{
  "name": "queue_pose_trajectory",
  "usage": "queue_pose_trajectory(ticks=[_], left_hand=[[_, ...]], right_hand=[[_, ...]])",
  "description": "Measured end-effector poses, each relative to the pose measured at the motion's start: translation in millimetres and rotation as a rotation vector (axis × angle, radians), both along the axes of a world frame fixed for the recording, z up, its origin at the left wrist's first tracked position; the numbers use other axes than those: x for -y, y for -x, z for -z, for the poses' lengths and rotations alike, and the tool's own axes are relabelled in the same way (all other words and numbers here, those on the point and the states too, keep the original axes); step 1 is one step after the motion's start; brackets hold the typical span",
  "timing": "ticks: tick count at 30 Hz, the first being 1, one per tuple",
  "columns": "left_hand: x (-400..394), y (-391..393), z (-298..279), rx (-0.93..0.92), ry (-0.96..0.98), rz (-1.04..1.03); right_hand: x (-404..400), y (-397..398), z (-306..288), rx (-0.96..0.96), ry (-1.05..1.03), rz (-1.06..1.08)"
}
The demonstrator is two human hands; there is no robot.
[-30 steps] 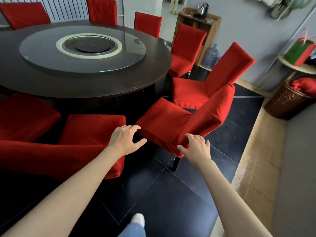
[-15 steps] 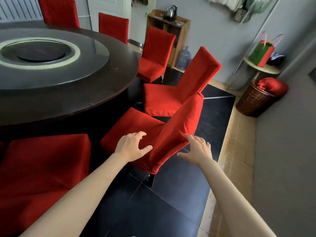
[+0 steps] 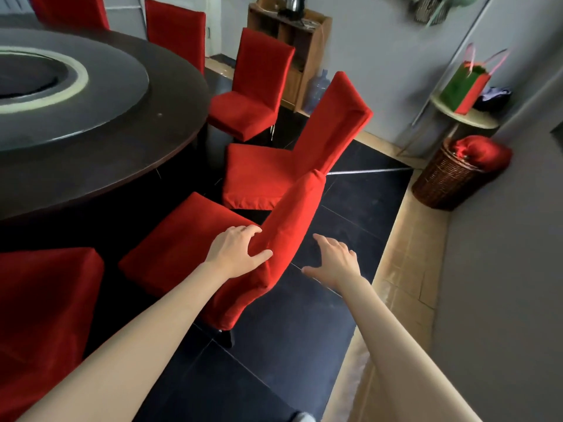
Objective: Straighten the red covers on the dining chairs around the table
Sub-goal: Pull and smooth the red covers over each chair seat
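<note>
Red cover (image 3: 292,226) on the nearest dining chair, the one drawn up to the round dark table (image 3: 170,138), is the piece in hand; from the head view the left hand (image 3: 236,251) grips the near edge of its backrest, fingers curled over the top and thumb pressed under the fold, so the cloth bunches slightly there; the right hand (image 3: 336,263) hovers just beside the backrest's outer face, fingers spread and relaxed, holding nothing and apart from the cloth; the step looks like the start of squaring this chair's cover, with the next chair (image 3: 274,175) and another by the wooden shelf (image 3: 259,86) apparently waiting their turn; the next move probably calls for the right hand to take the far side of the backrest so both can tug the fabric down evenly, without dragging the chair across the dark floor tiles; a wicker basket (image 3: 447,181) holding a red bundle stands well apart near the wall, beside a small stand with a green and red bag (image 3: 463,86); no brand, label or writing can be read anywhere.
</note>
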State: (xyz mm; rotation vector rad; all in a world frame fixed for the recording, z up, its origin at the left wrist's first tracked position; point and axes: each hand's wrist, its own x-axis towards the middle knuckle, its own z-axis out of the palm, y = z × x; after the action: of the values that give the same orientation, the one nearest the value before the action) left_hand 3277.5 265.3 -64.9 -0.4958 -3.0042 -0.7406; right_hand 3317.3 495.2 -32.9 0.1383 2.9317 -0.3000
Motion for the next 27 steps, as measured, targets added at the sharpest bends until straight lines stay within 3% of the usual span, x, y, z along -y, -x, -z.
queue_pose_trajectory(ticks=[11, 27], left_hand=[[-96, 36, 17, 0.058, -0.011, -0.304], [-98, 66, 27, 0.054, -0.089, -0.657]], right_hand=[[-96, 99, 21, 0.055, -0.024, -0.298], [-75, 222, 37, 0.093, -0.217, -0.74]])
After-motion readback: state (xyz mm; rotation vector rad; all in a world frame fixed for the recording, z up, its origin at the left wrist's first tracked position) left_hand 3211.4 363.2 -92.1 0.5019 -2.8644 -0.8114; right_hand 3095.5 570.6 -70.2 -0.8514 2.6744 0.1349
